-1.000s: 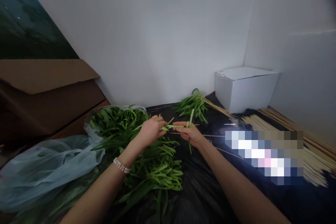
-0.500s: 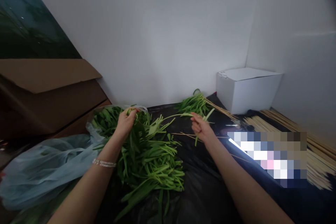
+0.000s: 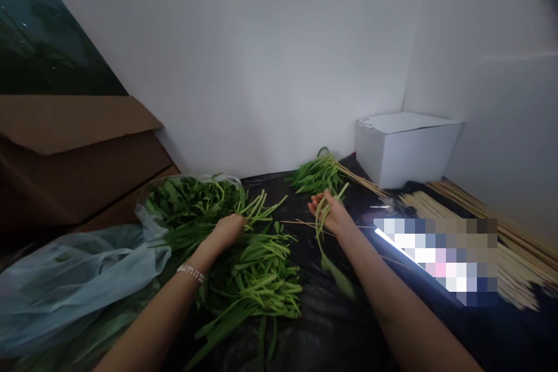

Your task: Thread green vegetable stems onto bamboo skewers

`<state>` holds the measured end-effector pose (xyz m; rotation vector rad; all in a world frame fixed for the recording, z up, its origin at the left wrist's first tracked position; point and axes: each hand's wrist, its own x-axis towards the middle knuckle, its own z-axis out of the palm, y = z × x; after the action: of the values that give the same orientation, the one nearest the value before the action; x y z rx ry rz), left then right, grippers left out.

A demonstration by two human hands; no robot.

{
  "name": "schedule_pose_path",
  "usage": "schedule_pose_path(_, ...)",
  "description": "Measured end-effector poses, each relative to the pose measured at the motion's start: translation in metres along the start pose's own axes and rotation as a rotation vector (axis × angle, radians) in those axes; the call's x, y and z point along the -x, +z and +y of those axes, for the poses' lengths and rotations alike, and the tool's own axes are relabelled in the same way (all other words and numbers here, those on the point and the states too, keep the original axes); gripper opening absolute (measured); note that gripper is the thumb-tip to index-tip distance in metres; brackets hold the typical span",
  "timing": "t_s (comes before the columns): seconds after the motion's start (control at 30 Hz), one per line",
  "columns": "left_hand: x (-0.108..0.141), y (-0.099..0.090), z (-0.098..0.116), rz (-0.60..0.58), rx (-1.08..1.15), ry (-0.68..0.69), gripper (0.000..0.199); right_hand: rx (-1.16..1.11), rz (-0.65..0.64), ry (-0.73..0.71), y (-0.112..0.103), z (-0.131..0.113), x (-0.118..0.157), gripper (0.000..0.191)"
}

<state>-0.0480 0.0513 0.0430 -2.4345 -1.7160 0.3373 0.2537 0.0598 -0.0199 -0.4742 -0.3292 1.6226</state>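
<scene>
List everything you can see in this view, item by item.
leafy greens heap: one, green, centre, on the sheet
greens bundle: one, green, behind the heap
bamboo skewers: many, pale tan, far right
plastic sheet: one, black, under the greens
plastic bag: one, pale blue, left
cardboard box: one, brown, far left
lidded box: one, white, back right corner
bracelet: one, white beaded, left wrist
left hand: one, on the greens
right hand: one, holding green stems
</scene>
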Motion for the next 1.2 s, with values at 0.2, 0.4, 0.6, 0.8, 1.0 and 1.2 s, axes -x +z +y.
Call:
schedule_pose_path(0.2,0.0,0.012,-0.01,-0.007,-0.008,-0.03,0.016,0.05,0.012,0.051,0.004,0.001,-0.001,0.031)
schedule_pose_path(0.4,0.005,-0.036,-0.001,0.227,0.054,-0.089,0.028,0.231,-0.129,0.088,0.007,0.015,0.008,0.03)
schedule_pose_path(0.6,0.007,-0.058,0.049,0.344,0.258,0.131,0.023,0.328,-0.271,0.086,0.022,0.031,0.025,0.041)
schedule_pose_path(0.8,0.01,-0.057,0.047,0.447,0.383,0.087,0.029,0.269,-0.156,-0.024,0.023,0.026,0.02,0.031)
schedule_pose_path(1.0,0.025,-0.077,0.008,0.544,0.179,-0.3,0.031,0.229,-0.12,-0.037,0.017,0.023,0.014,0.029)
schedule_pose_path(1.2,0.025,-0.079,0.023,0.497,0.406,-0.1,0.033,0.274,-0.166,-0.036,0.02,0.027,0.018,0.028)
